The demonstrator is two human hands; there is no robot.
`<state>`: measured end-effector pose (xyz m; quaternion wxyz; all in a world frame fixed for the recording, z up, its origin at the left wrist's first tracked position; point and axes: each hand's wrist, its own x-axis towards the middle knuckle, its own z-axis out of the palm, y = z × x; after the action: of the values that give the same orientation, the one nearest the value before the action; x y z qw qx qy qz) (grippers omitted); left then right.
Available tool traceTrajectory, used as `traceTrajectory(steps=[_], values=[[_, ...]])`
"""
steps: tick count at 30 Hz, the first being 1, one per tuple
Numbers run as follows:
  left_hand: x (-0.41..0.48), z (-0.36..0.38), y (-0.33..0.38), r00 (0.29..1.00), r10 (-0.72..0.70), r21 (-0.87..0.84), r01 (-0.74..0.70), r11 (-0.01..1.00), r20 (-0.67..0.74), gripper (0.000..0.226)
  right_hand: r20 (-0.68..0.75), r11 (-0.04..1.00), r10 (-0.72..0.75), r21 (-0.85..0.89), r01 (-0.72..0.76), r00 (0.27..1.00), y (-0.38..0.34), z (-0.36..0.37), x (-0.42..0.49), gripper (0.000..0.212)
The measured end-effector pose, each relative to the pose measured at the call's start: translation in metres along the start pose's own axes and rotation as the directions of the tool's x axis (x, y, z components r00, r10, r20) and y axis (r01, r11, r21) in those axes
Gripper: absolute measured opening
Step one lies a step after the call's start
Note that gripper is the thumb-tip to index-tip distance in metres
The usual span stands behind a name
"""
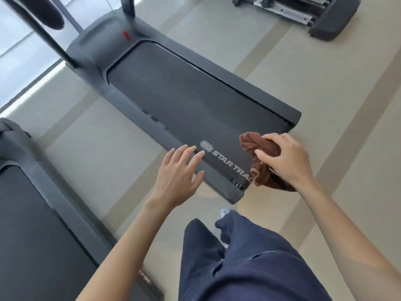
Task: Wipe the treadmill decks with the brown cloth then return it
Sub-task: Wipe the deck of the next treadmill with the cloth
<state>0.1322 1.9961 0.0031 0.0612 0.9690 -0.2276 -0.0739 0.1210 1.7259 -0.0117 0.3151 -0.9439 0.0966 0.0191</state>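
A dark grey treadmill deck (pixel 186 92) runs diagonally through the middle of the head view, with white lettering near its rear end. My right hand (pixel 286 157) grips the bunched brown cloth (pixel 258 146) above the deck's rear right corner. My left hand (pixel 180 172) hovers with fingers spread over the deck's rear left side rail, holding nothing. A second treadmill deck (pixel 32 224) lies at the lower left.
Beige striped floor (pixel 325 94) surrounds the machines. Another exercise machine's base (pixel 312 16) stands at the top right. The treadmill's uprights (pixel 43 38) and a red safety clip (pixel 125 35) are at the top left. My legs in dark blue trousers (pixel 238 257) fill the bottom.
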Motion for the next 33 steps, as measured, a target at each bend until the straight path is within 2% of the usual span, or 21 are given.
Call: traceTrajectory(steps=[3,7,10,14,20,24,28,33], values=[[0.024,0.005,-0.020,0.987,0.157,0.010,-0.158,0.987,0.044,0.047,-0.055,0.995,0.100,-0.003,-0.100,0.994,-0.003,0.010,-0.005,0.033],[0.058,0.002,-0.046,0.941,0.335,0.012,-0.336,0.942,0.041,0.046,-0.197,0.968,0.252,0.048,-0.247,0.948,-0.015,0.027,-0.018,0.034],[0.074,0.003,-0.074,0.878,0.473,0.011,-0.475,0.880,0.079,0.046,-0.260,0.935,0.352,0.057,-0.350,0.899,-0.032,0.045,-0.027,0.036],[0.097,0.013,-0.107,0.809,0.577,0.025,-0.583,0.812,0.114,0.045,-0.322,0.909,0.413,0.090,-0.407,0.852,-0.046,0.065,-0.032,0.036],[0.125,0.056,-0.111,0.745,0.654,-0.025,-0.657,0.754,0.128,0.042,-0.298,0.892,0.444,0.055,-0.449,0.845,-0.033,0.086,-0.022,0.038],[0.152,0.112,-0.112,0.757,0.635,-0.059,-0.635,0.771,0.151,0.041,-0.247,0.892,0.449,0.066,-0.447,0.859,0.006,0.115,0.003,0.037],[0.176,0.197,-0.118,0.780,0.594,-0.078,-0.592,0.802,0.195,0.041,-0.177,0.883,0.469,0.088,-0.461,0.865,0.060,0.180,0.023,0.036],[0.216,0.333,-0.124,0.717,0.668,-0.067,-0.670,0.739,0.200,0.042,-0.095,0.870,0.491,0.097,-0.483,0.866,0.146,0.300,0.056,0.034]])
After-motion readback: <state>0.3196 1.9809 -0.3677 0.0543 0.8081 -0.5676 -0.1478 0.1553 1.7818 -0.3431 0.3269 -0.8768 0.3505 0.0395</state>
